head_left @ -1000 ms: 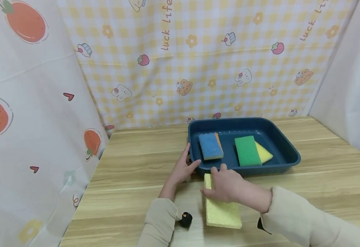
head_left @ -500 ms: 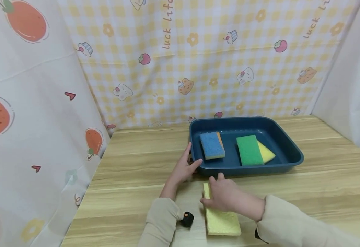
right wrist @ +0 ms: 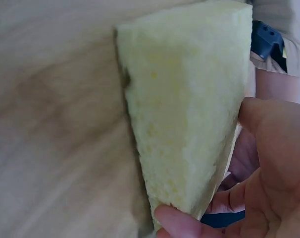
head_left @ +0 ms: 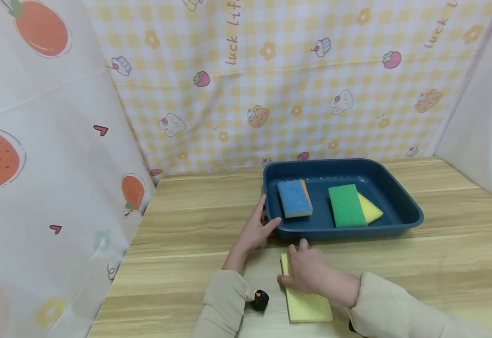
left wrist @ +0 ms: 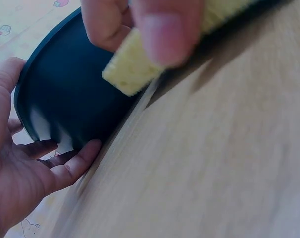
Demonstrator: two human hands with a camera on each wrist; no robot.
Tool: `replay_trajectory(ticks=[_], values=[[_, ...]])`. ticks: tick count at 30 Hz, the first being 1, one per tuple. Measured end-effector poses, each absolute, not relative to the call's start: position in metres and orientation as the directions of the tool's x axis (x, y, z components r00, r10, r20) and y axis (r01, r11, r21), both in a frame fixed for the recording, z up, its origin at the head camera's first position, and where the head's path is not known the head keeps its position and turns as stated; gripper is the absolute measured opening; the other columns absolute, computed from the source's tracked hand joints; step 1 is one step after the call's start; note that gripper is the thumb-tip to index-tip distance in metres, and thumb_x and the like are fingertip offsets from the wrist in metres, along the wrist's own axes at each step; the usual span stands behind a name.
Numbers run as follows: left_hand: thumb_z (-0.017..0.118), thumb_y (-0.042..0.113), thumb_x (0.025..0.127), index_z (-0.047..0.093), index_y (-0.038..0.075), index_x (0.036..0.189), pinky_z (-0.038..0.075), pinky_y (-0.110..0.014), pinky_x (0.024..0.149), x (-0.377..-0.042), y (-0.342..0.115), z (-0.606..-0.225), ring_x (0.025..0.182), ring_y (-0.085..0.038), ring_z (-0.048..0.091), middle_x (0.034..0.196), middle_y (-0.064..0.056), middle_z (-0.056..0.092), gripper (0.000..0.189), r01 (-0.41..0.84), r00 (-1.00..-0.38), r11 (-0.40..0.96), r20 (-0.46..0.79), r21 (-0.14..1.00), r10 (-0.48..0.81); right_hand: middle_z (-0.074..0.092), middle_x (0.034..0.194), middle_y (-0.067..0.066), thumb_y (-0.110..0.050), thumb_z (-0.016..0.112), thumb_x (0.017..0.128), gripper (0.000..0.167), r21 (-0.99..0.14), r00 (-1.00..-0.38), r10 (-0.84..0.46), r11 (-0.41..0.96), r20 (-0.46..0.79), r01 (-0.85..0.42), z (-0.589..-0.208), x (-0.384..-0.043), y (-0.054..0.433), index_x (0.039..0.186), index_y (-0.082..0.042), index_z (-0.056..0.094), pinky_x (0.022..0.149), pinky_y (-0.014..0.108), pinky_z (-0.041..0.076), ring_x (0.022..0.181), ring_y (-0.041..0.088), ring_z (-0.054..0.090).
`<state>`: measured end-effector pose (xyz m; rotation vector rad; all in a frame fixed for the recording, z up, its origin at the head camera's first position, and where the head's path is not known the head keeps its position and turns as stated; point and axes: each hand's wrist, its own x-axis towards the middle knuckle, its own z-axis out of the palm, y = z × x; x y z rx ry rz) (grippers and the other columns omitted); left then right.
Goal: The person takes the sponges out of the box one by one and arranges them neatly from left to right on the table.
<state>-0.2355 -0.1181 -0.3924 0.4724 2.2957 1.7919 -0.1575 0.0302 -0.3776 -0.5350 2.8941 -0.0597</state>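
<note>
My left hand (head_left: 255, 229) holds the left front corner of a dark blue rectangular pan (head_left: 355, 231). In the left wrist view, its thumb is at the rim and its fingers (left wrist: 73, 171) lie against the outer wall and underside. My right hand (head_left: 310, 268) grips a pale yellow sponge slab (head_left: 309, 307) by its long edges, low over the table in front of the pan. The right wrist view shows the thumb and fingertips on opposite edges of the sponge (right wrist: 175, 109). Inside the pan lies a blue sponge (head_left: 294, 198) with an orange edge.
A green scouring sponge (head_left: 347, 206) partly covers a yellow pointed sponge (head_left: 370, 209) at the right inside the pan. The wooden table (head_left: 195, 220) meets a checked cloth backdrop (head_left: 212, 108) behind the pan. A black wrist device (head_left: 260, 300) sits by my left sleeve.
My right hand and the yellow sponge have come down and nearer to me, away from the pan's front wall. The left hand keeps its hold; the head view has shifted slightly.
</note>
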Motion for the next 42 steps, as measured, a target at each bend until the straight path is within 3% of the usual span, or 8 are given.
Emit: replay_trajectory(ticks=[7, 14, 19, 26, 33, 38, 42], values=[[0.056, 0.03, 0.089, 0.006, 0.03, 0.145, 0.049, -0.039, 0.081, -0.241, -0.115, -0.4, 0.122, -0.03, 0.04, 0.148, -0.008, 0.019, 0.075, 0.084, -0.94, 0.213, 0.007, 0.973, 0.342, 0.05, 0.096, 0.026, -0.056, 0.062, 0.074, 0.075, -0.068, -0.916, -0.371, 0.928, -0.15, -0.365, -0.384, -0.157, 0.033, 0.112, 0.008, 0.053, 0.068, 0.043, 0.048, 0.069, 0.028, 0.053], [0.054, 0.02, 0.091, 0.006, 0.018, 0.147, 0.048, -0.042, 0.082, -0.229, -0.117, -0.381, 0.122, -0.035, 0.039, 0.147, -0.015, 0.019, 0.074, 0.08, -0.939, 0.218, 0.0, 0.973, 0.343, 0.051, 0.098, 0.027, -0.057, 0.06, 0.075, 0.076, -0.089, -0.911, -0.391, 0.92, -0.134, -0.382, -0.386, -0.158, 0.034, 0.112, 0.009, 0.053, 0.07, 0.044, 0.048, 0.071, 0.029, 0.054], [0.052, 0.021, 0.091, 0.005, 0.016, 0.146, 0.046, -0.042, 0.087, -0.224, -0.117, -0.376, 0.123, -0.035, 0.038, 0.147, -0.016, 0.019, 0.073, 0.097, -0.942, 0.254, 0.007, 0.962, 0.336, 0.049, 0.099, 0.027, -0.06, 0.059, 0.075, 0.08, -0.127, -0.917, -0.379, 0.923, -0.123, -0.364, -0.383, -0.156, 0.035, 0.114, 0.009, 0.052, 0.069, 0.043, 0.049, 0.07, 0.028, 0.053], [0.053, 0.021, 0.091, 0.005, 0.016, 0.146, 0.047, -0.041, 0.085, -0.225, -0.116, -0.376, 0.122, -0.035, 0.038, 0.147, -0.016, 0.019, 0.073, 0.108, -0.939, 0.255, 0.015, 0.961, 0.343, 0.053, 0.081, 0.018, -0.053, 0.064, 0.074, 0.064, -0.061, -0.921, -0.387, 0.921, -0.04, -0.384, -0.348, -0.153, 0.043, 0.101, 0.003, 0.056, 0.045, 0.035, 0.046, 0.052, 0.024, 0.048], [0.053, 0.021, 0.091, 0.005, 0.017, 0.146, 0.049, -0.041, 0.082, -0.227, -0.115, -0.375, 0.121, -0.034, 0.04, 0.147, -0.015, 0.019, 0.074, 0.095, -0.935, 0.219, 0.012, 0.971, 0.355, 0.055, 0.068, 0.007, -0.044, 0.066, 0.077, 0.053, -0.115, -0.923, -0.382, 0.92, -0.037, -0.376, -0.307, -0.18, 0.066, 0.099, 0.003, 0.061, 0.044, 0.03, 0.044, 0.054, 0.016, 0.051], [0.054, 0.02, 0.091, 0.005, 0.018, 0.147, 0.049, -0.043, 0.08, -0.231, -0.115, -0.382, 0.121, -0.035, 0.039, 0.147, -0.016, 0.019, 0.074, 0.09, -0.934, 0.204, 0.012, 0.975, 0.357, 0.043, 0.055, 0.001, -0.036, 0.063, 0.081, 0.035, -0.187, -0.932, -0.359, 0.92, -0.055, -0.343, -0.289, -0.214, 0.088, 0.075, -0.003, 0.055, 0.042, 0.025, 0.033, 0.046, 0.014, 0.04], [0.055, 0.024, 0.09, 0.006, 0.024, 0.146, 0.05, -0.041, 0.078, -0.239, -0.116, -0.397, 0.122, -0.033, 0.039, 0.147, -0.013, 0.019, 0.075, 0.086, -0.938, 0.205, 0.01, 0.975, 0.347, 0.03, 0.051, -0.002, -0.037, 0.061, 0.083, 0.039, -0.168, -0.95, -0.288, 0.949, -0.117, -0.267, -0.277, -0.239, 0.101, 0.061, -0.011, 0.043, 0.042, 0.024, 0.025, 0.045, 0.012, 0.029]])
